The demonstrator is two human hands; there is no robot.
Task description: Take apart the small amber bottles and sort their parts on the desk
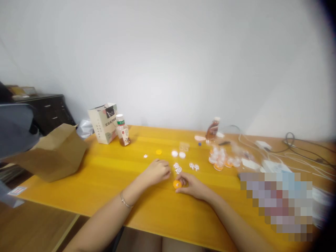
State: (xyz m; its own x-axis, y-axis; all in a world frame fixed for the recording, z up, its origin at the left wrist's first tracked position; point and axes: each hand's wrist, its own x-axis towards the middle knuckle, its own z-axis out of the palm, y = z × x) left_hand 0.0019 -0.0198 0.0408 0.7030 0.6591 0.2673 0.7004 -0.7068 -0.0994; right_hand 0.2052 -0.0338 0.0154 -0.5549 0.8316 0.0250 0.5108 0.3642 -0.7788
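My right hand (191, 186) grips an orange disc (177, 184), with a small white piece at its centre, between thumb and fingers just above the table. To its left is my left hand (158, 170), fingers curled together in a pinch; what they hold, if anything, is too small to make out. White gear-like pieces (177, 168) lie right behind my hands, and a similar white pair (194, 167) sits farther right. Behind these rest two white discs (178, 154), a yellow disc (159, 152) and a small white piece (145, 156).
A paper bag (56, 154) and a printed gift bag (103, 124) stand left, beside a bottle (122, 130). Clear domed pieces with orange bases (219, 158) cluster right, near a dark-liquid bottle (212, 128) and cables (290, 141). A blurred patch (280, 203) covers the right front.
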